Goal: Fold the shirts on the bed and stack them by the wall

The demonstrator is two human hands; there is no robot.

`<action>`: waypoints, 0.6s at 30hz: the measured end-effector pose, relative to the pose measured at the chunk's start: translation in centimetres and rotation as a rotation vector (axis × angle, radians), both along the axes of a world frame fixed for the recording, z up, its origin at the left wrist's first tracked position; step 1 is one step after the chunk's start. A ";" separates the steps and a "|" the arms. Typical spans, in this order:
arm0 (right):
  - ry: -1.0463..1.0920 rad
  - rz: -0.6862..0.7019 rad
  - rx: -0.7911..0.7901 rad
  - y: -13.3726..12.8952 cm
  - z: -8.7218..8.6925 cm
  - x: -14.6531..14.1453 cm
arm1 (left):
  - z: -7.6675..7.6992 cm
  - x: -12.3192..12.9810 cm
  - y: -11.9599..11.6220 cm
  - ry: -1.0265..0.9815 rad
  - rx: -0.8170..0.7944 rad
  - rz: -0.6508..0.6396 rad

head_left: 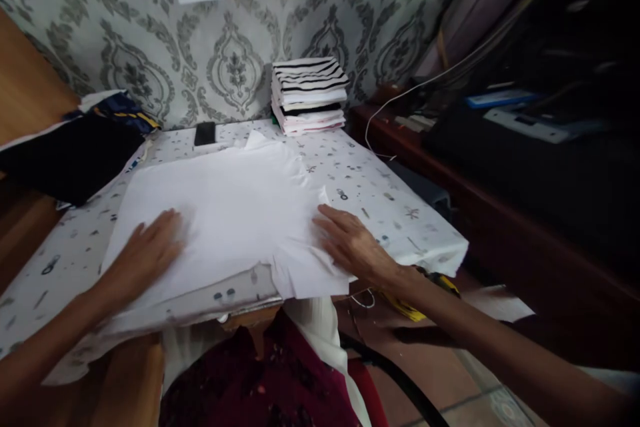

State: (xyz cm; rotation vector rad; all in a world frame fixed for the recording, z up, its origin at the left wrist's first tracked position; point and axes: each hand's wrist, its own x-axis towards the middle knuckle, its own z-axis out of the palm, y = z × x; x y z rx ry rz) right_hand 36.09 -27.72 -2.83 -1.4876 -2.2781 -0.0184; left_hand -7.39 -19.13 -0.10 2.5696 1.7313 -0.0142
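A white garment (pixel 225 193), perhaps a T-shirt, lies spread over the table, its right side wrinkled and a corner hanging at the front edge. On its left part rests my left hand (pixel 150 253), open, with slightly blurred fingertips. My right hand (pixel 350 240) lies open over the garment's crumpled right side, fingers stretched toward the middle. Neither hand grips the cloth.
A patterned cloth covers the table (pixel 400 213). Folded clothes (pixel 310 97) stand stacked at the back, near a black phone (pixel 205 133). Dark garments (pixel 75 153) lie at the left. A white cable (pixel 400 97) runs along the right side, beside a dark red desk (pixel 480 207).
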 end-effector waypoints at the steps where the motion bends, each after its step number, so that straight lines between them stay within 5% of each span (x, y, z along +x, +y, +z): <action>1: 0.016 0.031 -0.001 0.1 0.4 -0.3 | 0.3 1.6 0.2 -0.006 -0.035 -0.063; 4: 0.076 0.065 -0.030 2.3 1.4 -1.3 | 0.7 5.6 1.6 -0.037 -0.121 -0.198; 8: 0.203 0.052 -0.095 8.8 1.9 -3.0 | -0.2 7.6 5.4 -0.097 -0.129 -0.204; 13: 0.491 -0.116 -0.281 20.2 2.2 -5.1 | -2.1 5.1 11.6 -0.112 -0.028 -0.098; 18: 0.498 -0.226 -0.308 31.3 2.9 -5.8 | -2.3 0.0 18.4 -0.033 0.059 0.139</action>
